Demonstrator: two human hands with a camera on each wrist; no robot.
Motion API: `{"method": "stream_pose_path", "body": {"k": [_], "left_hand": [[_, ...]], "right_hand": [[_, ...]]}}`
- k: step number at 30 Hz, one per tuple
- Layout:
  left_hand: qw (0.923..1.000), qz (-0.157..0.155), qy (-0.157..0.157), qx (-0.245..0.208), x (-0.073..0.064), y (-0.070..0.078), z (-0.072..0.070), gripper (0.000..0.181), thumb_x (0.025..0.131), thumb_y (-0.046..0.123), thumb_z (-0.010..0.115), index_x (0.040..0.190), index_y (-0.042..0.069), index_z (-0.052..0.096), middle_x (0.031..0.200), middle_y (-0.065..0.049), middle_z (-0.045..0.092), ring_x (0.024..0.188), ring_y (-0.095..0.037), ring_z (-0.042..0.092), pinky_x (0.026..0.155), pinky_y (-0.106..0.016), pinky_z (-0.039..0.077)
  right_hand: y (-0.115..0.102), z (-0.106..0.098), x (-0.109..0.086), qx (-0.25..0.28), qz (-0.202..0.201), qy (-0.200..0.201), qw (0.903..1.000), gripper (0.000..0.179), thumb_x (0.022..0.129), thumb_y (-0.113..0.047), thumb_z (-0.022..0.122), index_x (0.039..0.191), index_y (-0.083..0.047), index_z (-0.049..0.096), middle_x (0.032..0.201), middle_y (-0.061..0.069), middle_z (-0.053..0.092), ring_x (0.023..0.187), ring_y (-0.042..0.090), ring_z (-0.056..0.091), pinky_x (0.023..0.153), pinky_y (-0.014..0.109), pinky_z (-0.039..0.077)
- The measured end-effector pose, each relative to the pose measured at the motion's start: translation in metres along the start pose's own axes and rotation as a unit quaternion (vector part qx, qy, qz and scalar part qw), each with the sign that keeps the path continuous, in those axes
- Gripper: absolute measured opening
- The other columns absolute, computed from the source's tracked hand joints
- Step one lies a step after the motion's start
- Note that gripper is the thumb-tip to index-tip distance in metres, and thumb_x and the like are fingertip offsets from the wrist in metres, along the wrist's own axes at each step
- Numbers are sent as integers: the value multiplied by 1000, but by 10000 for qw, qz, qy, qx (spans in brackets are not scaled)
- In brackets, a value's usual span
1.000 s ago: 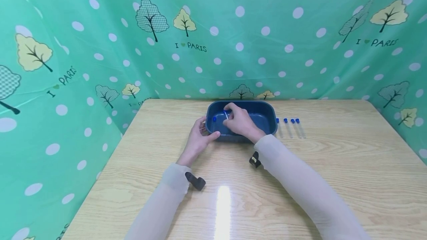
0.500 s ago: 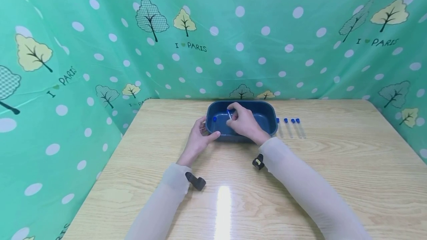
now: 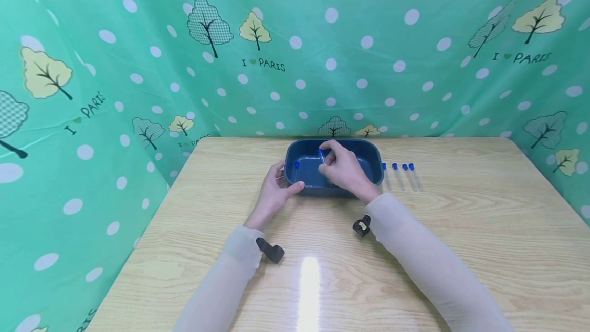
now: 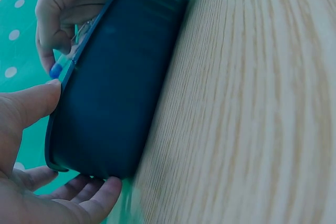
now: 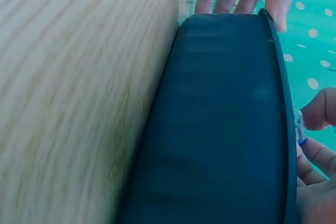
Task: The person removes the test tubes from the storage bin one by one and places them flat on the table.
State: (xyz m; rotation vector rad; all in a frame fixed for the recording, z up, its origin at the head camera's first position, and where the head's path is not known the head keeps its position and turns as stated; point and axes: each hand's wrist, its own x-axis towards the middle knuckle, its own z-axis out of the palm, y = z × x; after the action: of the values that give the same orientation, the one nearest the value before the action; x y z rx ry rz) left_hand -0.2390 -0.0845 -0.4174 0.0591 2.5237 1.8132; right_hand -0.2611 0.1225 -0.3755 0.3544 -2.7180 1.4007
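A dark blue plastic basin [image 3: 334, 189] stands at the back of the table. At its left end my left hand [image 3: 272, 193] grips it, the thumb along the near rim and the fingers against the outer wall. My right hand [image 3: 343, 168] is over the basin and pinches a clear test tube [image 3: 322, 158] with a blue cap, tilted, cap end up. Another blue cap [image 3: 297, 165] shows inside the basin at the left. In the left wrist view, the right hand [image 4: 68, 3] with the blue cap [image 4: 56, 70] appears beyond the rim.
Several capped test tubes [image 3: 399, 179] lie in a row on the wooden table [image 3: 221, 188], just right of the basin. A green polka-dot curtain [image 3: 332, 91] hangs behind the table and along its left side.
My right hand has moved right and slightly up over the basin, carrying the test tube with it. The left hand and the basin have stayed in place.
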Motion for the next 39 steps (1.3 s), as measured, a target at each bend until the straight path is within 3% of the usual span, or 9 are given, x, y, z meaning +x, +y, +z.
{"method": "stream_pose_path", "body": {"k": [19,39], "left_hand": [[9999,-157,13,62,0,1,-1,82,78,31,80,145,19,34,137,-11,46,125,-27,47,102,-44,41],[10000,-33,9,60,1,-1,-1,83,77,30,81,145,16,35,136,-13,47,124,-28,48,101,-44,42]], "right_hand": [[7,-8,-13,137,-30,290,9995,49,82,-11,61,130,-17,51,86,5,56,61,21,57,56,34,52],[10,-23,-20,500,-48,416,9979,49,83,-9,59,131,-16,49,87,8,57,60,25,58,53,37,53]]}}
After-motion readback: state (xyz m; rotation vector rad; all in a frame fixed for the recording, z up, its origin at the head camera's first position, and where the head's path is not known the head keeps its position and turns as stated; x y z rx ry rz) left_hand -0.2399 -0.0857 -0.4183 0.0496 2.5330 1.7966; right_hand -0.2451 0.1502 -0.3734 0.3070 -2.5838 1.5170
